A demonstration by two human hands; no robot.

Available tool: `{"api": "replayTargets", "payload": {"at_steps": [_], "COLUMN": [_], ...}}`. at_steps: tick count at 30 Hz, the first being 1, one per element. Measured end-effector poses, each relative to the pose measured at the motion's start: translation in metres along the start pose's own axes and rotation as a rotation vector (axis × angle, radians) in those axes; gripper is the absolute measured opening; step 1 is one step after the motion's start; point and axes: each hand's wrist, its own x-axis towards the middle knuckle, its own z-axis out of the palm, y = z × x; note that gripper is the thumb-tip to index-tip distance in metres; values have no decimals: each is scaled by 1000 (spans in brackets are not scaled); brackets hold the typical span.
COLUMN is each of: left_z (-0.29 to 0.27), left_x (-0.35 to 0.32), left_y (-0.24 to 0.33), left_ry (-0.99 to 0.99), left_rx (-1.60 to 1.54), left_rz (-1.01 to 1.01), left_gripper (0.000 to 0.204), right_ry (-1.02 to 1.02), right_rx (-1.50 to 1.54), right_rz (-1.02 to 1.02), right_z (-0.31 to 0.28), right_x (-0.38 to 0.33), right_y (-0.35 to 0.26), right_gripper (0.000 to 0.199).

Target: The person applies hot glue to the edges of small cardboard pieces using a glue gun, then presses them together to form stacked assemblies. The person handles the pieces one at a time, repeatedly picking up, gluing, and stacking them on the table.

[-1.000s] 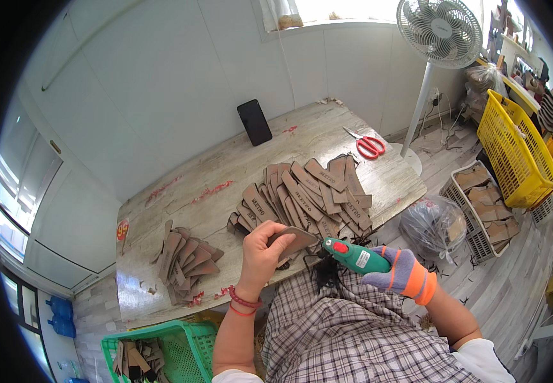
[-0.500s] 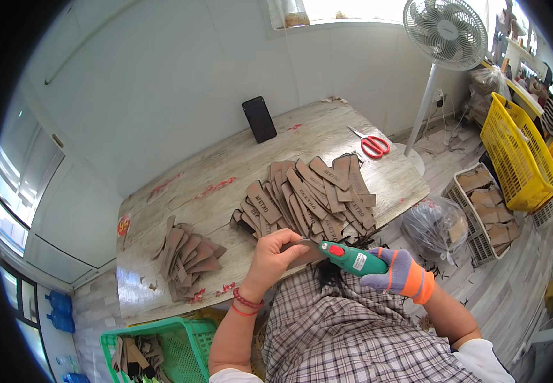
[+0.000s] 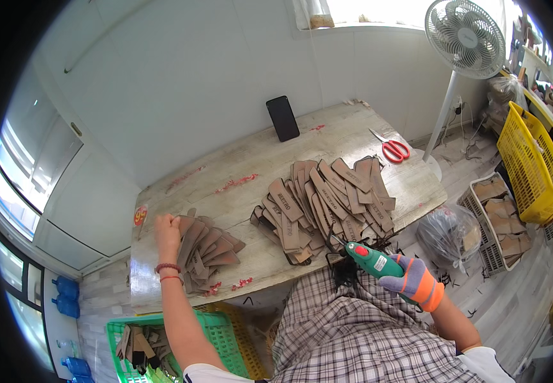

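Note:
My left hand (image 3: 168, 231) is closed at the upper left of a small fanned pile of brown strips (image 3: 207, 250), its fingers pinching the end of a strip there. How far the strip runs into the pile is hidden. My right hand (image 3: 411, 278), in a grey-purple and orange glove, grips a green handheld power tool (image 3: 373, 260) with a red button. The tool's thin dark tip points up and left, beside a larger heap of brown strips (image 3: 327, 201) with dark printed marks. Dark scraps (image 3: 345, 273) lie below the tip, on my checked apron.
On the table (image 3: 238, 166) are red-handled scissors (image 3: 392, 149) and a propped black phone (image 3: 283, 119). A green crate (image 3: 216, 322) holding strips stands below. To the right are a stuffed plastic bag (image 3: 448, 233), crates including a yellow basket (image 3: 531, 172), and a standing fan (image 3: 464, 38).
My left hand has moved left, from the tool's tip to the small pile, carrying a strip. My right hand still holds the tool. The whole view has shifted slightly.

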Motion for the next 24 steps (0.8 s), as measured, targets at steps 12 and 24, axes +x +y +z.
{"api": "replayTargets", "payload": {"at_steps": [12, 24], "left_z": [152, 151], "left_x": [-77, -118], "left_y": [168, 196], "left_ry": [-39, 215], "left_rx": [29, -424], "left_rz": [157, -96], "left_gripper": [37, 39], "right_ry": [14, -29], "right_rx": [5, 10], "right_rz": [12, 20], "right_z": [9, 17], "right_x": [3, 4], "right_y": [7, -5], "right_gripper": [52, 45]}}
